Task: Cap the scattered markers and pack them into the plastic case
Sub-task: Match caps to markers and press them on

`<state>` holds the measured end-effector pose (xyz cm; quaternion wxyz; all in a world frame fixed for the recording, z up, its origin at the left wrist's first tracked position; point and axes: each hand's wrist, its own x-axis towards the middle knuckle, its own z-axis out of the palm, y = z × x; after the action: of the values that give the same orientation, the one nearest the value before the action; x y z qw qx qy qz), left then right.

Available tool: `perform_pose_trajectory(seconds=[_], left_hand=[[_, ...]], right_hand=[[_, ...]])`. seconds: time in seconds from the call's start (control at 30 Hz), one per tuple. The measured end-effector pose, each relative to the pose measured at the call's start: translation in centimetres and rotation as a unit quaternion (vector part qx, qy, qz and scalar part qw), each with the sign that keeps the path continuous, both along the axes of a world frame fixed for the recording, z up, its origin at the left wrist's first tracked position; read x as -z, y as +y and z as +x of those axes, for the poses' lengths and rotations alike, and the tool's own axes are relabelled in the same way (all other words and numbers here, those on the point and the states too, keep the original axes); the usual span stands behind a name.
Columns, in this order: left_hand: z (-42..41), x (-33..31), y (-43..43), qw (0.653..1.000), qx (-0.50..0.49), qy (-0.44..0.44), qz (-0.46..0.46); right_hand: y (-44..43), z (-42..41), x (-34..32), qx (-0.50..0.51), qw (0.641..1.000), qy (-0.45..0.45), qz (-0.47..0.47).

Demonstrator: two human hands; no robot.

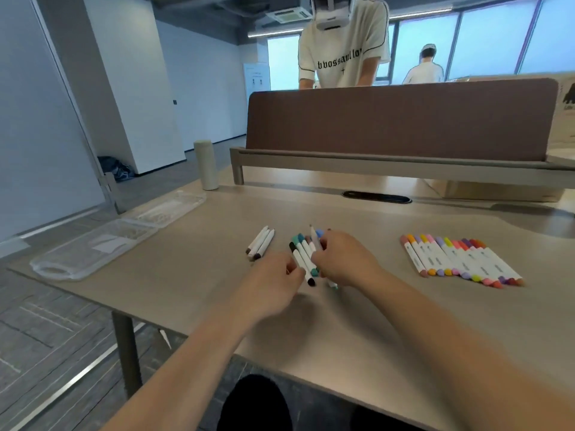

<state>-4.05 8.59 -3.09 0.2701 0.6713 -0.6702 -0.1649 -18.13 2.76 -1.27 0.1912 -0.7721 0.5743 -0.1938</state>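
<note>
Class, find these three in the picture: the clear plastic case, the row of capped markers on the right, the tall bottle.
Plastic case (73, 259): head view, bare floor of near half.
Row of markers (460, 259): head view, middle white barrel.
Bottle (206, 164): head view, mid body.

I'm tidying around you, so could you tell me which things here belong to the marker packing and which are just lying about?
Job: plastic case; three loose markers; marker bunch held by left hand and right hand; sorted marker row.
Lying about: tumbler; cardboard box; desk divider.
</note>
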Motion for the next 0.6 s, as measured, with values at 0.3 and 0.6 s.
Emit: perform_pose_trajectory(seconds=[0.3,0.6], left_hand=[[-0.4,-0.7,-0.1,0.997,-0.014,0.078,0.008],[-0.3,0.2,0.2,0.993,-0.011,0.121,0.012]], right_hand=[[1.1,-1.4,-0.3,0.001,0.996,-0.079,0.031],[1.9,-1.2,-0.1,0.003,0.996,-0.080,0.028]])
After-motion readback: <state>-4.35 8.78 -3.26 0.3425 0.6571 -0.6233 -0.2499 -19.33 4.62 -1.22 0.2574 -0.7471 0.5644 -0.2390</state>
